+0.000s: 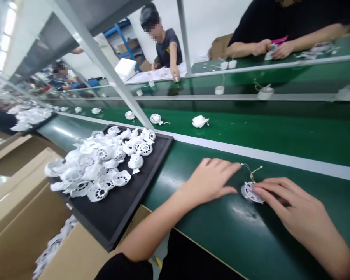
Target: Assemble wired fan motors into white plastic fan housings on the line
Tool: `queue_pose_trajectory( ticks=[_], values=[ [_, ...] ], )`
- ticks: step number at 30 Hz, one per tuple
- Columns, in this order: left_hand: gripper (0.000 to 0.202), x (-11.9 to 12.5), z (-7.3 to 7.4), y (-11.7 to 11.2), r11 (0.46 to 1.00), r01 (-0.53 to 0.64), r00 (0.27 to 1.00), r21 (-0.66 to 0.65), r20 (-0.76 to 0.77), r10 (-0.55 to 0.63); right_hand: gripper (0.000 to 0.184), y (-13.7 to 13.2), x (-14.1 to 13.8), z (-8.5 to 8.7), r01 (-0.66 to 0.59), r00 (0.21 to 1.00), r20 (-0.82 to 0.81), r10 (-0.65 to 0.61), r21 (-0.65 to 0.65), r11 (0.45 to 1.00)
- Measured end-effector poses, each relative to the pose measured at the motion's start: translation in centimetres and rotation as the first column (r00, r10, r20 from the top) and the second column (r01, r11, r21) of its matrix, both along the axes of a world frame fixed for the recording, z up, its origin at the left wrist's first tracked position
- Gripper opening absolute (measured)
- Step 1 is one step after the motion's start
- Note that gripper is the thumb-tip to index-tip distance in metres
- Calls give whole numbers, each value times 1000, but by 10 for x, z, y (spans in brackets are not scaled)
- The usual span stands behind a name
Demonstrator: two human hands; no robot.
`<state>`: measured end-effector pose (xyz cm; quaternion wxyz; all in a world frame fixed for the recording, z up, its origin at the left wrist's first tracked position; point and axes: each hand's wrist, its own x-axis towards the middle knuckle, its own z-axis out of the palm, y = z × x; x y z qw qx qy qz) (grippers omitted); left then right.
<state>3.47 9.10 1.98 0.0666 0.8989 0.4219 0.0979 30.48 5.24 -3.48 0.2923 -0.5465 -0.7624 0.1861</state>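
My right hand [288, 206] presses its fingertips onto a round white plastic part with a slotted face [251, 192], which lies on the green conveyor belt [216, 237]. Thin yellow wires [252, 172] rise from that part. My left hand [210, 182] lies flat on the belt just left of it, fingers apart, with its fingertips close to the wire ends. The part's underside is hidden.
A black foam tray [113, 217] piled with white plastic parts [99, 163] stands left of my hands. Several similar parts [156, 119] lie along a farther belt beyond a white rail [251, 155]. Co-workers [166, 46] work across the line. Cardboard boxes [17, 217] stand at left.
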Motion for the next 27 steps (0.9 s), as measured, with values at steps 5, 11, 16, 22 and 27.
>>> queue_pose_trajectory(
  ticks=[5,11,16,22,27],
  values=[
    [53,-138,29,-24,590,-770,605,241,-15,796,39,-2,0,4,-9,1000,27,12,-98,995],
    [38,-209,21,-43,401,-908,400,122,-34,916,28,-8,-9,28,39,999,-27,-36,118,992],
    [45,-108,21,-75,588,-701,378,-403,489,786,33,-21,-26,38,-191,978,0,210,414,890],
    [51,-2,15,-106,526,392,202,-754,629,751,43,-34,-31,55,-383,884,-84,460,434,815],
    [53,-52,-14,-51,652,-338,455,-678,489,744,56,-2,7,59,169,984,11,-178,262,950]
  ],
)
